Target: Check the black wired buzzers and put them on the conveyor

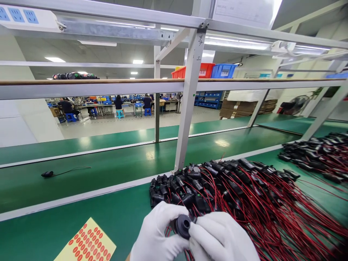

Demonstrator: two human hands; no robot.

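Observation:
Both hands wear white gloves at the bottom centre. My left hand [160, 233] grips a round black part [182, 225] between thumb and fingers, and a hole shows in its face. My right hand [220, 237] is closed, its fingertips pressed against the right side of that same part; whether they pinch anything else is hidden. Just beyond the hands lies a large pile of black cylindrical parts [212, 170] with red wires [266, 214] trailing to the right.
A yellow sheet of red oval stickers [88, 241] lies at lower left. A metal post [187, 98] rises behind the pile. One black part with a wire [47, 174] rests on the green surface beyond. More wired parts [320, 152] lie at right.

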